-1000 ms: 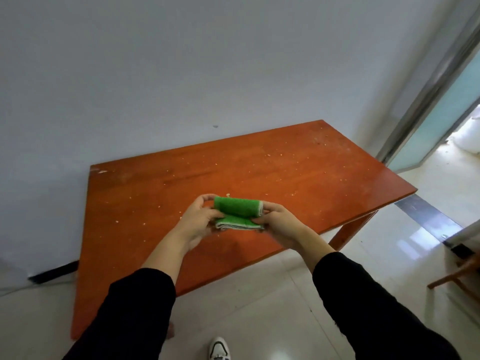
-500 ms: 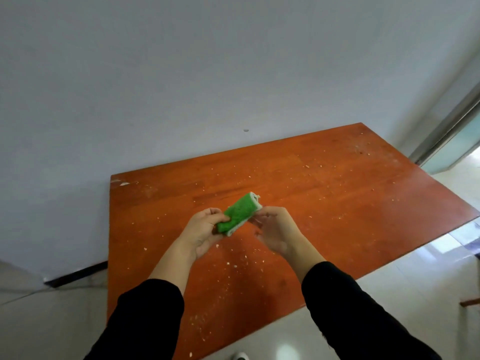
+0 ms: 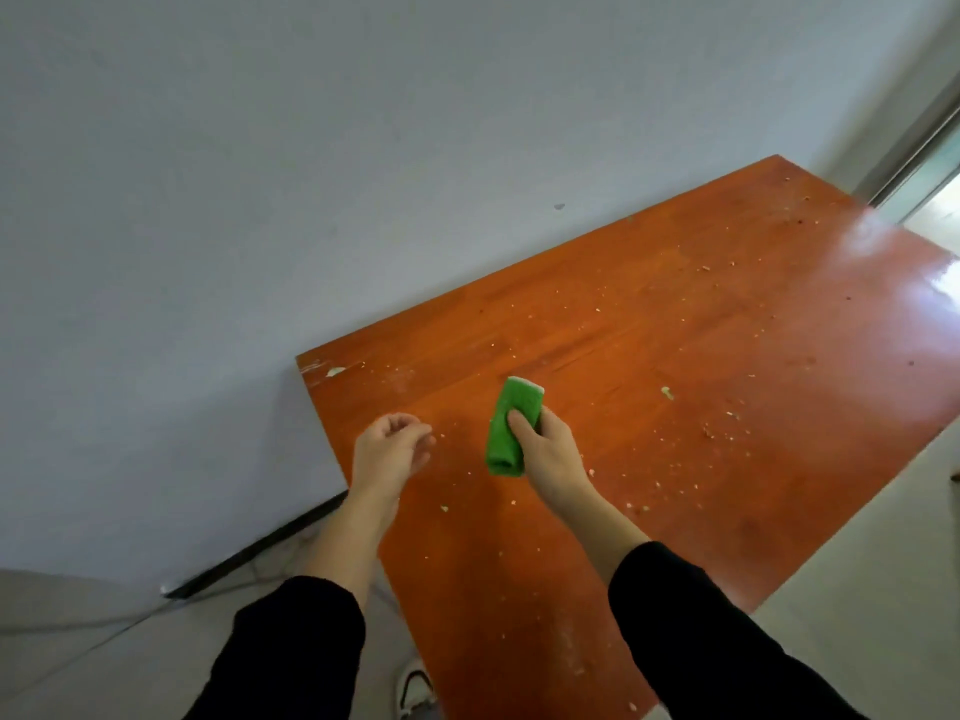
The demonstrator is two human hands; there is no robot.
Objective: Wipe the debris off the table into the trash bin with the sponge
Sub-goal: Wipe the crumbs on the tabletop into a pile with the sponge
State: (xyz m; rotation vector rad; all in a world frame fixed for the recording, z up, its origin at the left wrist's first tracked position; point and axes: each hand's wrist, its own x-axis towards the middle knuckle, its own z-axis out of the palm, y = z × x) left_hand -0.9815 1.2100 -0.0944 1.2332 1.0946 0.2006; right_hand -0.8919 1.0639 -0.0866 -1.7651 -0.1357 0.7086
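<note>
Right now the right hand point(image 3: 550, 449) is gripping the green sponge point(image 3: 511, 426), thumb lying along its top and fingers curling round its other side, over the table point(image 3: 675, 314) toward its left end. Whether the sponge is touching the table I cannot tell. The left hand point(image 3: 389, 449) is hanging loosely curled over the table's left edge, holding nothing. Pale debris point(image 3: 666, 391) is lying scattered across most of the table, thicker toward its right half and near edge. No trash bin is showing anywhere around the table. The sponge is looking folded or rolled on itself, so it is probably going to handle as light, soft and squashy, bending under pressure. Taking it across the middle with the palm bearing down is likely going to keep a broad face on the table and stop crumbs slipping underneath.
</note>
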